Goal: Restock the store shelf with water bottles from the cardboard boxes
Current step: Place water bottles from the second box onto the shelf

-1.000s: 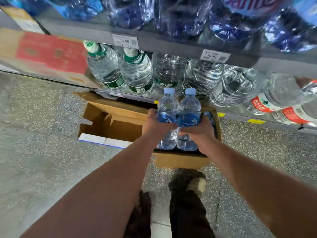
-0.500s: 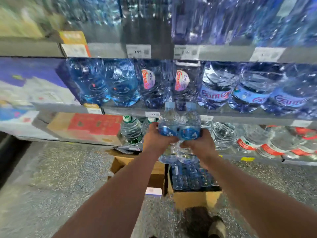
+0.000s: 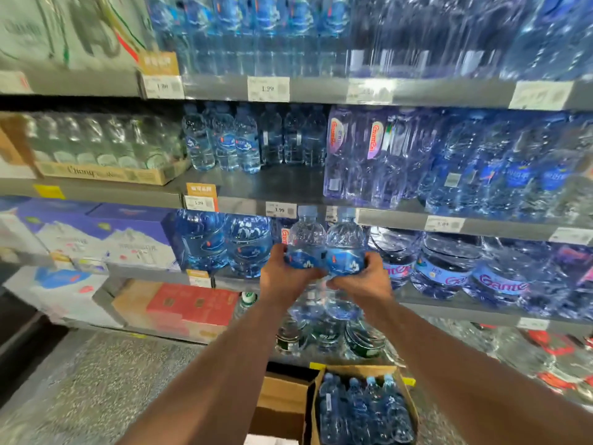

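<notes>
Shelf behind upright bottles, caps up

L forearm bare to frame edge, R forearm same, L hand + R hand bare

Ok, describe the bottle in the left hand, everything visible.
The left bottle is small, clear plastic, looks full of water, with a pale blue cap and a blue label bearing a white mark. It stands upright in mid-air before the shelf edge. The left hand grips it round the label; its side presses against the right bottle, gripped by the right hand. Its base is blurred.
</notes>
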A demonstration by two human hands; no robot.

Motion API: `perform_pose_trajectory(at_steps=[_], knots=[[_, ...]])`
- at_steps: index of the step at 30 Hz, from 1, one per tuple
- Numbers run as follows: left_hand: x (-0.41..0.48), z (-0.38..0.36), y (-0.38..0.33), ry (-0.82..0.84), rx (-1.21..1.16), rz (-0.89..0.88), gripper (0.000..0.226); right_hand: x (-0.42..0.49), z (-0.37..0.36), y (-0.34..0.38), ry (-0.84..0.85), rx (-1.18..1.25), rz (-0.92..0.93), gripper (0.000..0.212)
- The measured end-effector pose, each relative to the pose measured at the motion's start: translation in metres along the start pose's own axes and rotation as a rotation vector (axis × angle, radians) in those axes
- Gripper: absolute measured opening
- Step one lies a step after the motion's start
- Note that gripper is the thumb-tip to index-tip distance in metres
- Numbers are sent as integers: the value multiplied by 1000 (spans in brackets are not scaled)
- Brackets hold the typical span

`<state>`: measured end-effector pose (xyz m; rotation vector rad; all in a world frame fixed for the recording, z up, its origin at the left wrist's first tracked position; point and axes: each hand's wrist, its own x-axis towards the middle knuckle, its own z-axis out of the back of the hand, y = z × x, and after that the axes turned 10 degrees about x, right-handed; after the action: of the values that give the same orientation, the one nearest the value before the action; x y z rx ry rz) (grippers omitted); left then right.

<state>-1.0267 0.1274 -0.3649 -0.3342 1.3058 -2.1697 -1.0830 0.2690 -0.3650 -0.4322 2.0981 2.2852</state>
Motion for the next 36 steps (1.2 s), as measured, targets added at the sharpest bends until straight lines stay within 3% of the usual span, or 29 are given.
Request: perform_pose_trajectory(at_steps=[9, 16, 19, 24, 36], knots=[[10, 41, -41, -112, -19, -44, 74, 4, -15, 65, 65, -130, 106, 69], [53, 111, -39, -103, -71, -99, 57, 5, -87, 95, 34, -99, 143, 70], [77, 144, -34, -89, -64, -153, 57, 5, -121, 104, 27, -28, 194, 59], [113, 181, -22, -45, -64, -172, 61, 13, -169, 121, -8, -45, 176, 70], [196, 187, -17, -83, -60, -76, 70, 98, -218, 131, 9, -120, 145, 80]])
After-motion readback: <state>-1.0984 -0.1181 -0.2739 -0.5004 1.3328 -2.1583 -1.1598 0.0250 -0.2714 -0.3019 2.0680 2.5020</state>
